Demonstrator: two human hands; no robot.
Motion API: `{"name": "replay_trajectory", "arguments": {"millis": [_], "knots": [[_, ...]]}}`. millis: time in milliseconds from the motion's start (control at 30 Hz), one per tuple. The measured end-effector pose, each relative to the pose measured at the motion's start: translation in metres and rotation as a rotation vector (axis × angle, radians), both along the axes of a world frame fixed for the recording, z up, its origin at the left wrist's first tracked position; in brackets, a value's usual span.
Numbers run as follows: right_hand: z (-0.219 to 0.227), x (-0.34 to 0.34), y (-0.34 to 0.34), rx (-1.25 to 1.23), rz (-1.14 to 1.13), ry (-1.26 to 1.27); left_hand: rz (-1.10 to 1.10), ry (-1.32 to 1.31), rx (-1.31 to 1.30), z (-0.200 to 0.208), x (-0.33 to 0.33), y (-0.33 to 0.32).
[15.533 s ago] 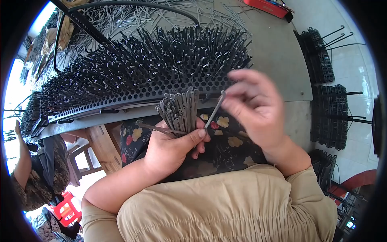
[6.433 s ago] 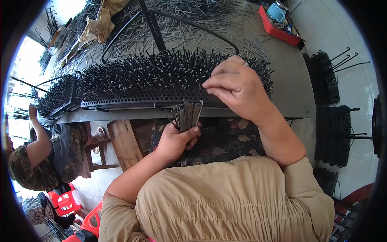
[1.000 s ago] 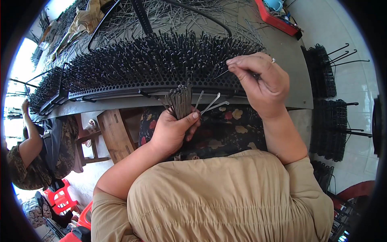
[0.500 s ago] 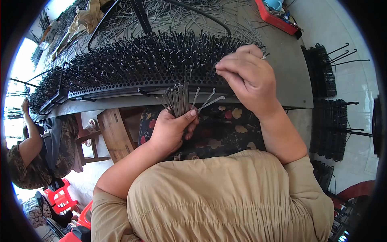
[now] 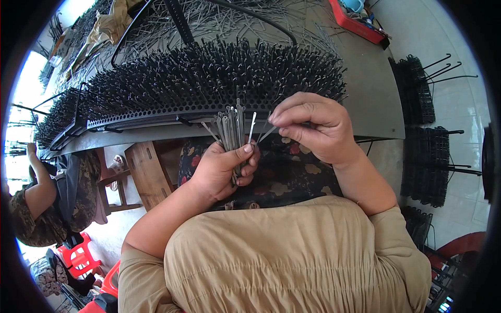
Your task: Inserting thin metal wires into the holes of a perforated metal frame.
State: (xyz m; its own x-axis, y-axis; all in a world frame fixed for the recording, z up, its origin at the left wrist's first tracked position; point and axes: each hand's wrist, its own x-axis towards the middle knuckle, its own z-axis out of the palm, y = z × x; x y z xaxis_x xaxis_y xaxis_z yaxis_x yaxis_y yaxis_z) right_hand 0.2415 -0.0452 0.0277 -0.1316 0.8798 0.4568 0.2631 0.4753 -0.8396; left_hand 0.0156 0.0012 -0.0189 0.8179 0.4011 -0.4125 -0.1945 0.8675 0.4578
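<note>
My left hand (image 5: 224,168) is closed round a bundle of thin grey metal strips (image 5: 229,128), standing roughly upright with small holes in their ends. A few strips fan out to the right from its thumb. Fingers pinched, my right hand (image 5: 318,125) has its tips at the end of one fanned-out metal strip (image 5: 267,134). Just beyond both hands stands a long black perforated rack (image 5: 151,113), densely filled with dark upright strips (image 5: 209,73) with hooked or looped tops.
Loose strips (image 5: 255,23) lie scattered over the grey table (image 5: 370,99) behind the rack. A red tray (image 5: 360,26) sits far right. More black racks (image 5: 425,167) stand on the right. At left, another person's arm (image 5: 42,182) shows near a wooden stool (image 5: 148,167) and red plastic chairs (image 5: 78,255).
My right hand has come down and left, from in front of the rack to the fanned strips. The left hand still holds the bundle.
</note>
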Motion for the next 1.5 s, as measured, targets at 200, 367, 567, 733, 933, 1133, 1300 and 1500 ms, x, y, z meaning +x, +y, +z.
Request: {"name": "replay_trajectory", "arguments": {"millis": [200,367,567,733,933,1133,1300,1500], "knots": [[-0.002,0.003,-0.008,-0.049,-0.079,0.170,-0.029,0.018,0.016,-0.001,-0.002,-0.001],[0.015,0.028,0.003,0.385,-0.399,-0.168,0.050,0.109,0.082,-0.005,-0.002,-0.004],[0.025,0.017,0.010,0.456,-0.439,-0.455,0.090,0.200,0.103,-0.003,0.001,-0.004],[0.011,0.010,0.021,0.448,-0.437,-0.560,0.102,0.209,0.108,-0.002,0.001,-0.005],[0.012,0.007,0.021,0.491,-0.401,-0.604,0.108,0.238,0.117,-0.004,0.003,-0.006],[0.013,0.009,0.021,0.456,-0.409,-0.615,0.093,0.245,0.129,-0.005,0.003,-0.006],[0.006,0.014,0.018,0.394,-0.423,-0.625,0.107,0.263,0.130,-0.005,0.004,-0.006],[0.002,-0.003,0.020,0.411,-0.497,-0.692,0.104,0.278,0.168,-0.003,0.005,-0.008]]}}
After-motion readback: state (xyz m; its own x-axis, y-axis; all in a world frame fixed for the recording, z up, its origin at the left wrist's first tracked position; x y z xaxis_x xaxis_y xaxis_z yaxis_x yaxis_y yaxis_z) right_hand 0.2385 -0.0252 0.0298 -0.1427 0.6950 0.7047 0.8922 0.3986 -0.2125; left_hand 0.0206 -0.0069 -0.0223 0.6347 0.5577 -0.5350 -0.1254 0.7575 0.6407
